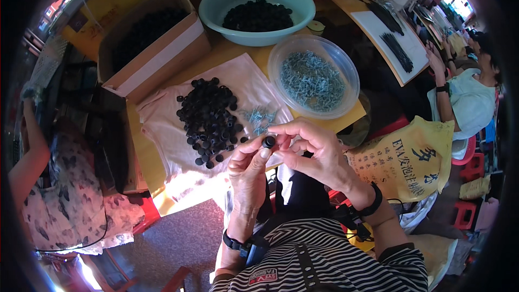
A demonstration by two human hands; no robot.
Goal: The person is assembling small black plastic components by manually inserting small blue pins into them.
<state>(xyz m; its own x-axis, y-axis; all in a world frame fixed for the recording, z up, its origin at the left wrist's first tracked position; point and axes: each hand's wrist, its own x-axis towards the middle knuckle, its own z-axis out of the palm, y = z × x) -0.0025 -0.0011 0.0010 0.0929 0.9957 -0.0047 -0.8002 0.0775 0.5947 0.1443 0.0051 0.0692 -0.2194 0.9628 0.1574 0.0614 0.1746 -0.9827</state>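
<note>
From the left hand [247, 173] and right hand [319, 154], bare cloth [246, 80] left a passage toward eleven o'clock, between the heaped black caps [208, 114] at ten and the clear tub [352, 86] at one. Low screws [260, 119] lay at twelve, before the green basin [248, 38]; a carton [157, 65] blocked the way beyond the caps.

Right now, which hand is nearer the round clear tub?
Right. The right hand is just below the tub in the picture; the left hand sits farther down and left.

Small assembly workshop, looks like: table [227, 54] with basin [257, 38] and cardboard box [162, 57] of bulk black parts [258, 15], tub [353, 70] of small metal pieces [312, 80], big yellow sack [403, 157] alongside, other people [466, 97] on both sides.
</note>
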